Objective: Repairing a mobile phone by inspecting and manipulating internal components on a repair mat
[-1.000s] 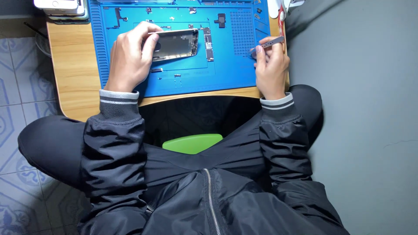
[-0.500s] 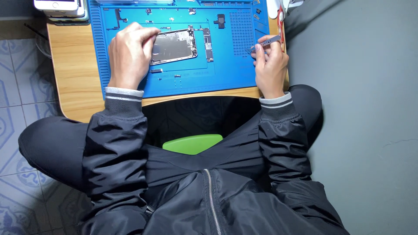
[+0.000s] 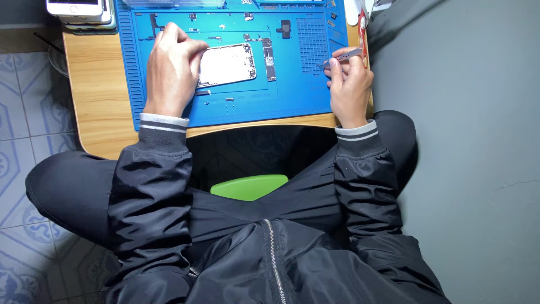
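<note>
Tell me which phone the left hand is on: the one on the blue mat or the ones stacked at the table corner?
The opened phone on the blue mat. The left hand rests on its left end; the stacked phones lie untouched.

A glossy black zip-front bomber jacket [image 3: 264,253] with grey-striped ribbed cuffs [image 3: 163,125] and black trousers [image 3: 67,191] below the cuffs.

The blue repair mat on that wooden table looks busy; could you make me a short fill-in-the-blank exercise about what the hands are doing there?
1. The left hand rests on the opened silvery phone shell, which lies on the ____ rubber mat.
2. The right hand pinches slim metal ____.
3. The mat lies on a light ____ table.
4. The seat between the person's knees is ____.

Missing words: blue; tweezers; wooden; green
</note>
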